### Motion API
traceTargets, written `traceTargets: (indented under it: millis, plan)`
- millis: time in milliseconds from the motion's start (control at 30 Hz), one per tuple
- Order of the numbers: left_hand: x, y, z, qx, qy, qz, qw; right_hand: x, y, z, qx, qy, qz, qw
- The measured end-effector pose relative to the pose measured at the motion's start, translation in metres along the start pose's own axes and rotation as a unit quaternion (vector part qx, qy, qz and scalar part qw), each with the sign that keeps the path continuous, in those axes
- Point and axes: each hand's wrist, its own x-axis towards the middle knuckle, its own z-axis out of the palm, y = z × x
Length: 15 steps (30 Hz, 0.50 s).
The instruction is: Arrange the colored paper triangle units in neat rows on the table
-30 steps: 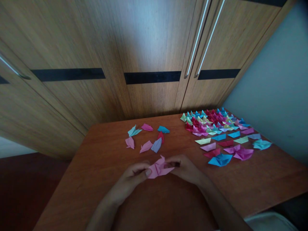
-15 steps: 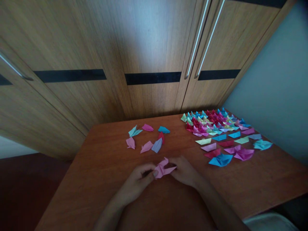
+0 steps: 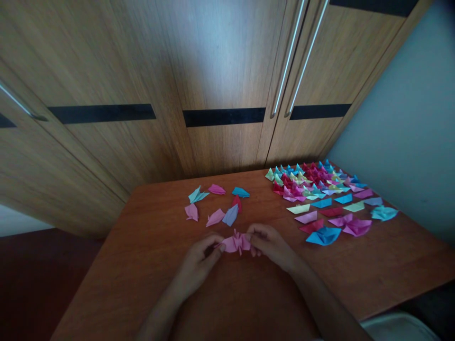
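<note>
A pink origami crane [image 3: 235,243] is stretched between my hands above the near middle of the table, its wings spread out to both sides. My left hand [image 3: 201,260] pinches one wing tip between thumb and finger. The other wing is gripped by my right hand [image 3: 270,246], whose fingers curl around its end. Just beyond them lie several folded paper cranes, among them a pink one [image 3: 215,218], a lavender one [image 3: 231,215] and a teal one [image 3: 197,194].
Many small folded paper boats [image 3: 309,180] stand in rows at the table's back right. Flat folded strips and larger paper boats, one blue [image 3: 323,236], lie in front. A wooden wardrobe [image 3: 220,147] closes off the back; a wall [image 3: 401,123] stands on the right.
The crane has turned and its wings have been pulled apart sideways. My right hand has shifted its hold onto a wing, and my left hand has moved slightly left.
</note>
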Motion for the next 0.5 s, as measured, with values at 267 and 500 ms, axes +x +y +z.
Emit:
traceTargets:
  millis: [267,500]
  plan:
    - [0.001,0.014,0.006,0.301,0.077,-0.045,0.949,-0.003,0.000,0.013,-0.160,0.050,-0.128,0.978]
    - [0.005,0.012,0.008,0.045,-0.006,-0.089,0.995,-0.003,0.000,0.014,-0.209,0.074,-0.175,0.959]
